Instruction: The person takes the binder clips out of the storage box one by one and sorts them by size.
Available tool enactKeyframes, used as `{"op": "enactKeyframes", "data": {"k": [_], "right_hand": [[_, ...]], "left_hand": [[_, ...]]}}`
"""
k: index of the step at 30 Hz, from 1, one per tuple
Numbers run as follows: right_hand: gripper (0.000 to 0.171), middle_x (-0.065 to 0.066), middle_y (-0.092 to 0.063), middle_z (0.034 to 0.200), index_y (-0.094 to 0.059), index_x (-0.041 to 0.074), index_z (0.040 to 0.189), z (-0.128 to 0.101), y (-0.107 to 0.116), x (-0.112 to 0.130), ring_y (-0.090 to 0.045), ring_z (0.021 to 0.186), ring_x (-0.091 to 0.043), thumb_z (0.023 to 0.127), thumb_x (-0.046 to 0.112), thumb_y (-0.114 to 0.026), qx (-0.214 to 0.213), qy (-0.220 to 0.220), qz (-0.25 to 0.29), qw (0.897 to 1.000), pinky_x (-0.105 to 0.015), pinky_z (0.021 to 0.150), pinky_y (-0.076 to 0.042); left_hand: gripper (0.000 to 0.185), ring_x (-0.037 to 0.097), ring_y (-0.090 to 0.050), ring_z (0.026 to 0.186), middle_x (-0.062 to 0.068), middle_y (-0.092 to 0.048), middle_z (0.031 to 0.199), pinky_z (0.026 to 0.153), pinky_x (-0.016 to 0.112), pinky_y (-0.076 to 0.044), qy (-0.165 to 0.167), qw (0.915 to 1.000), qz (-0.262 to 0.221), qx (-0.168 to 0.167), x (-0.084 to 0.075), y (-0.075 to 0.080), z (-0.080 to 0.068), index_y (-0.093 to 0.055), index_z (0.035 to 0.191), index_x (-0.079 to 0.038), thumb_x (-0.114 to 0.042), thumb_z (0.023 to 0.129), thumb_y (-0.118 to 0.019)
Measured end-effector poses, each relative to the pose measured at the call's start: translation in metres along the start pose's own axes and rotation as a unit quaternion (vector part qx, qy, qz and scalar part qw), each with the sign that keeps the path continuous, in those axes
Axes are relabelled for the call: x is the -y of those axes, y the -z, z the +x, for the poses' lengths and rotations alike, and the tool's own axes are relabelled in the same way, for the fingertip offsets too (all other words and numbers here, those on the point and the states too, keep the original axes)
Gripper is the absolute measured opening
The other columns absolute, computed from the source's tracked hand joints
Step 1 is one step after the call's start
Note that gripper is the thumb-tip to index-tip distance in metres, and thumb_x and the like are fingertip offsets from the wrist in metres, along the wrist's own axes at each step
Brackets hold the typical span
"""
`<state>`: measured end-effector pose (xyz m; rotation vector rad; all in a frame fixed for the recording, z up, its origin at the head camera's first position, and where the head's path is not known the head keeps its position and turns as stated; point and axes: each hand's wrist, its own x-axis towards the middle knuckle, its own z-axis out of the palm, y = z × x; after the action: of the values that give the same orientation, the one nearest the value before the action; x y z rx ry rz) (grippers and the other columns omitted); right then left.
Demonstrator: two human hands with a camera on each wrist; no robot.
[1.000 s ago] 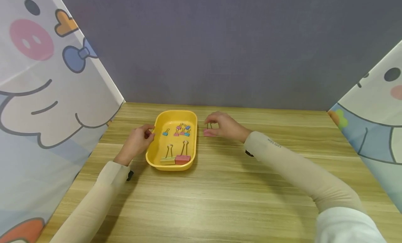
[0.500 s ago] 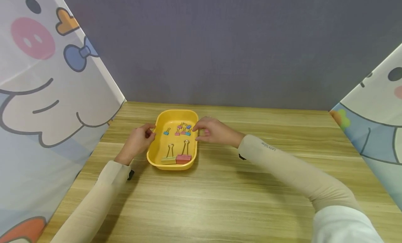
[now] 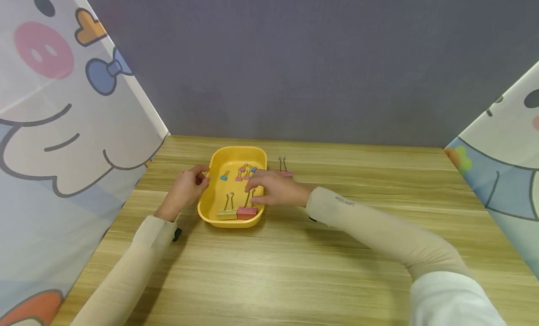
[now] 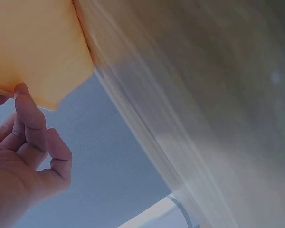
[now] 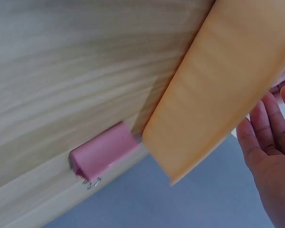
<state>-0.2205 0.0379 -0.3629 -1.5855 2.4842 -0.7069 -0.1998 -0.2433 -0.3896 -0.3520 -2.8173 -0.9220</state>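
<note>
Leaving the pink binder clip (image 3: 285, 168) standing on the wooden table (image 3: 294, 260) just right of the yellow tray (image 3: 210, 202), the right hand (image 3: 269, 188) has crossed left over the tray's right rim since a second ago. Its fingers now reach down among the clips inside, at the wire handles of the red binder clip (image 3: 246, 212); whether they pinch it cannot be told. From the right wrist view the fingers (image 5: 263, 126) look straight and a little spread, with the pink clip (image 5: 102, 152) against the tray's outer wall (image 5: 218, 90). A green binder clip (image 3: 226, 213) stands touching the red one at the tray's near end, and small coloured clips (image 3: 244, 172) lie at the far end. At the tray's left rim the left hand (image 3: 185, 188) stays put, its fingers (image 4: 31, 116) curled against the edge (image 4: 38, 57)
</note>
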Motion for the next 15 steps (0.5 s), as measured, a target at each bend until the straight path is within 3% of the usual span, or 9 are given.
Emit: {"op": "enactKeyframes", "data": {"k": [8, 15], "right_hand": [[0.025, -0.002, -0.063, 0.104, -0.068, 0.005, 0.104, 0.012, -0.010, -0.001, -0.056, 0.101, -0.018, 0.085, 0.022, -0.072, 0.047, 0.010, 0.009, 0.999, -0.026, 0.089, -0.042], [0.024, -0.003, -0.064, 0.100, -0.069, 0.007, 0.101, 0.019, -0.017, -0.001, -0.056, 0.092, -0.017, 0.085, 0.025, -0.072, 0.074, -0.015, 0.000, 0.997, -0.025, 0.081, -0.043]], "left_hand": [[0.032, 0.022, -0.055, 0.067, 0.012, -0.059, 0.080, 0.060, 0.034, -0.048, 0.006, 1.0000, 0.000, 0.001, 0.000, 0.000, 0.000, -0.057, 0.119, 0.009, -0.005, 0.090, -0.059], [0.032, 0.022, -0.056, 0.068, 0.012, -0.060, 0.081, 0.061, 0.035, -0.048, -0.001, 1.0000, 0.003, -0.002, 0.001, 0.000, 0.000, -0.058, 0.119, 0.008, -0.005, 0.090, -0.059]]}}
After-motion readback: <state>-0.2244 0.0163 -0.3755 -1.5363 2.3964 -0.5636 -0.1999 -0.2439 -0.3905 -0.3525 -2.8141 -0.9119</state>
